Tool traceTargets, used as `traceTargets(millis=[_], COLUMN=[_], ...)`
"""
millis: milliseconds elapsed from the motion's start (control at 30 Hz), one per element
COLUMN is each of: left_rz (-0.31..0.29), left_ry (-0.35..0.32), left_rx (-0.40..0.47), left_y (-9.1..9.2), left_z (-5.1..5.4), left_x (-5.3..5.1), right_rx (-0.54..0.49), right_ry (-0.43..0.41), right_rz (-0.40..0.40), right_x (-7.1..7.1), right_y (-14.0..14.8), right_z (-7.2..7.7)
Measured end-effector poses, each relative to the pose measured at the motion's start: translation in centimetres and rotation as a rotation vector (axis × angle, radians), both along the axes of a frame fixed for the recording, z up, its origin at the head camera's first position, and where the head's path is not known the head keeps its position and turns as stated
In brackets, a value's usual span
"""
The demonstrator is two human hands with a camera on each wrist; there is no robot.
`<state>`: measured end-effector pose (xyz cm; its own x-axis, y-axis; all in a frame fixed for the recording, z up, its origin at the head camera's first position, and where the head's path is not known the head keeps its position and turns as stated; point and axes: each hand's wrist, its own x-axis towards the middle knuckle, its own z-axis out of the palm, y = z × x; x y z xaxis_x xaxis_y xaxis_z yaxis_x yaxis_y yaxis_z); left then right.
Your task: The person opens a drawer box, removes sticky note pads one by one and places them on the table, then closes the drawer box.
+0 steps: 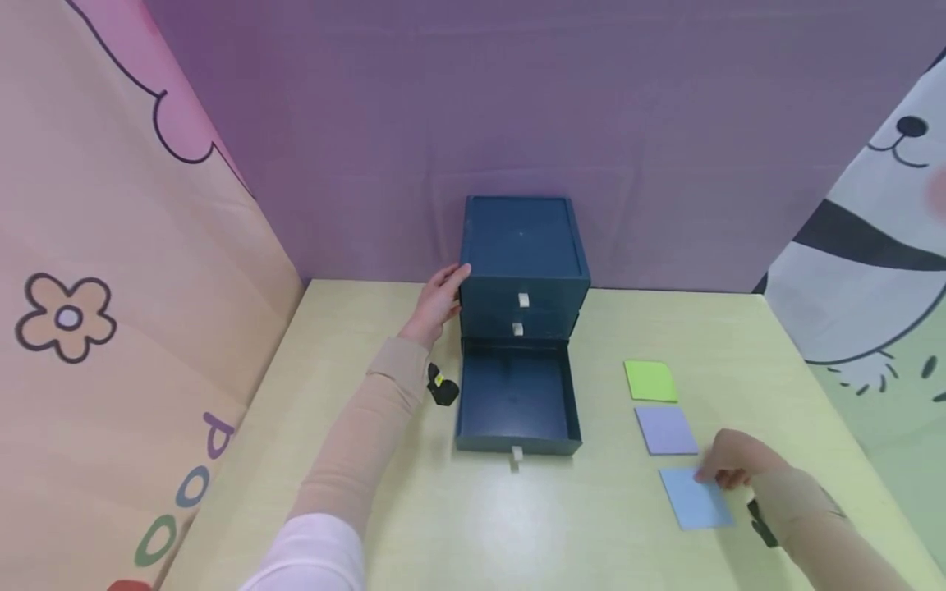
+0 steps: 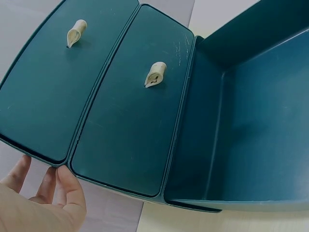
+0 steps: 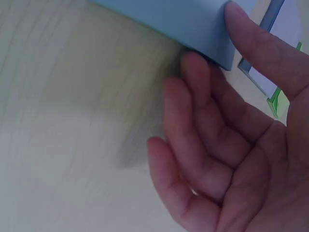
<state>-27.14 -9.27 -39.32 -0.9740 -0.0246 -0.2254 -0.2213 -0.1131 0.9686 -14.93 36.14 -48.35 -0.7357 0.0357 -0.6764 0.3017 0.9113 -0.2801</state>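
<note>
A dark blue drawer cabinet (image 1: 525,238) stands against the back wall, its bottom drawer (image 1: 517,445) pulled out toward me and the upper two pushed in. The fingertips of my left hand (image 1: 436,304) touch the cabinet's left side; in the left wrist view that hand (image 2: 48,203) meets the edge by the closed drawers. On the right, my right hand (image 1: 739,460) pinches the corner of a light blue sticky note pad (image 1: 695,501). In the right wrist view its thumb lies on top of the pad (image 3: 183,24), with a fingertip below the edge.
Beyond the blue pad, a purple sticky note pad (image 1: 667,431) and a green one (image 1: 651,382) lie in a column on the pale wooden table (image 1: 473,525). Short whitish pull tabs (image 1: 524,300) stick out from the drawer fronts. Printed cloths (image 1: 118,246) border the table.
</note>
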Motion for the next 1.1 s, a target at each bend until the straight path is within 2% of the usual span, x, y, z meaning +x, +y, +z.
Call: traceTargets(millis=[233,367,533,667,767,833,900,1033,1100], left_rz=[-0.002,-0.008,-0.012,-0.018,-0.018,-0.015,-0.011,-0.008,-0.003], left_ry=[-0.006,0.005,0.006,0.005,0.009,0.011,0.009,0.0,-0.003], left_rx=[-0.001,-0.005,-0.003,-0.005,-0.006,-0.005,-0.001,-0.002,-0.003], left_y=[-0.1,-0.1,-0.1,-0.2,-0.2,-0.2,-0.2,-0.2,-0.1], left_z=[0.1,0.1,0.1,0.1,0.1,0.1,0.1,0.2,0.2], left_x=[0.0,0.0,0.0,-0.1,-0.2,-0.2,-0.2,-0.1,0.0], right_rx=[-0.04,-0.015,0.06,0.054,0.036,0.003,-0.078,-0.295,-0.404], right_ry=[-0.001,0.003,0.01,-0.027,-0.041,-0.016,0.012,0.056,0.078], right_rz=[0.009,0.017,0.075,0.105,0.092,0.083,0.041,-0.038,-0.044], right_x=[0.4,0.4,0.2,-0.2,-0.9,-1.4,-1.8,-2.3,-2.3], right_y=[-0.7,-1.0,-1.0,-0.4,0.1,0.4,0.6,0.7,0.6], right_z=[0.7,0.8,0.8,1.3,1.9,2.3,2.8,3.0,2.7])
